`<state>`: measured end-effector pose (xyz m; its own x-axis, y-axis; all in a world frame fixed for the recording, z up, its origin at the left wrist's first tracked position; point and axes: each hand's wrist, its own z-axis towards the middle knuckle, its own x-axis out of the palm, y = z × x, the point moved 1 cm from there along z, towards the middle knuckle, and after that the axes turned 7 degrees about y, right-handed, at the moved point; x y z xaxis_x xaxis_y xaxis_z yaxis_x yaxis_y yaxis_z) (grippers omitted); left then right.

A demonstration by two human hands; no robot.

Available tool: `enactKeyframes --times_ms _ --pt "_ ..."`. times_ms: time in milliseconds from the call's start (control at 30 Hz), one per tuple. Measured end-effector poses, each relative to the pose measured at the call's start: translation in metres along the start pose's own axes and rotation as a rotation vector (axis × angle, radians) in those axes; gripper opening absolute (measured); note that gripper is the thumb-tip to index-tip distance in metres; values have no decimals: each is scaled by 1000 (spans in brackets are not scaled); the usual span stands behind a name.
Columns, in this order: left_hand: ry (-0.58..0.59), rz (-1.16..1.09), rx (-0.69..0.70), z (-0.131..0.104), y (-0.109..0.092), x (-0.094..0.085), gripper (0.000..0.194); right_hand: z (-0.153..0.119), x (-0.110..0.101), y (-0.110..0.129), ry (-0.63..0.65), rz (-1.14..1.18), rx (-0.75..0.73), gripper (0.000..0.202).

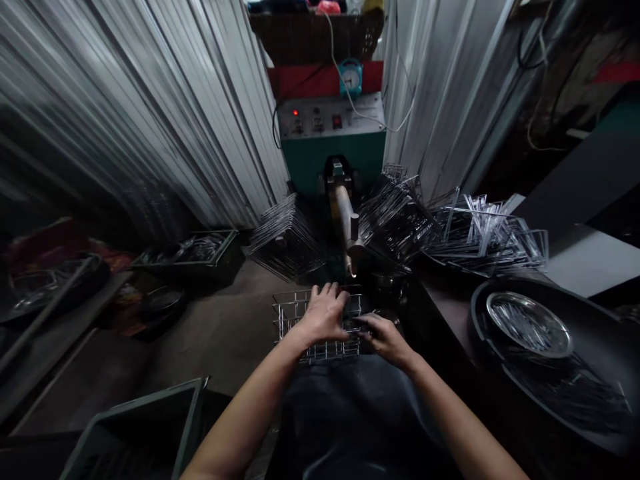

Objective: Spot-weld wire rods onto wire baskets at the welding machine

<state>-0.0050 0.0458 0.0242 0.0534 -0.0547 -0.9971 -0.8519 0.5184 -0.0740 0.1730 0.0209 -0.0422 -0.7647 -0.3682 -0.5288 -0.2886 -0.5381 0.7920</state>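
Observation:
A small wire basket (pixel 330 351) of shiny metal rods sits just above my lap, under the tip of the welding machine (pixel 345 207). My left hand (pixel 325 313) lies over the basket, fingers hooked toward its far side and thumb pointing right, gripping it. At the basket's right side is my right hand (pixel 384 339), its thumb and fingers drawn together in a pinch. Whatever sits between those fingertips is too dark and small to make out. The machine's electrode tip (pixel 353 273) is just beyond both hands.
Stacked wire frames (pixel 285 237) stand left of the machine, with more wire panels (pixel 397 217) and a loose pile (pixel 487 233) on the right. A round metal dish (pixel 530 325) of short rods rests in a large black basin (pixel 607 373). A green crate (pixel 143 410) stands lower left.

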Motion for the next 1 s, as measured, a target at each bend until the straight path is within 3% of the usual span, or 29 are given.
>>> enactKeyframes --times_ms 300,1000 --pt "10 13 31 9 20 6 85 9 10 -5 -115 -160 -16 30" --pt "-8 -24 31 36 43 10 91 35 -1 -15 -138 -277 68 27"
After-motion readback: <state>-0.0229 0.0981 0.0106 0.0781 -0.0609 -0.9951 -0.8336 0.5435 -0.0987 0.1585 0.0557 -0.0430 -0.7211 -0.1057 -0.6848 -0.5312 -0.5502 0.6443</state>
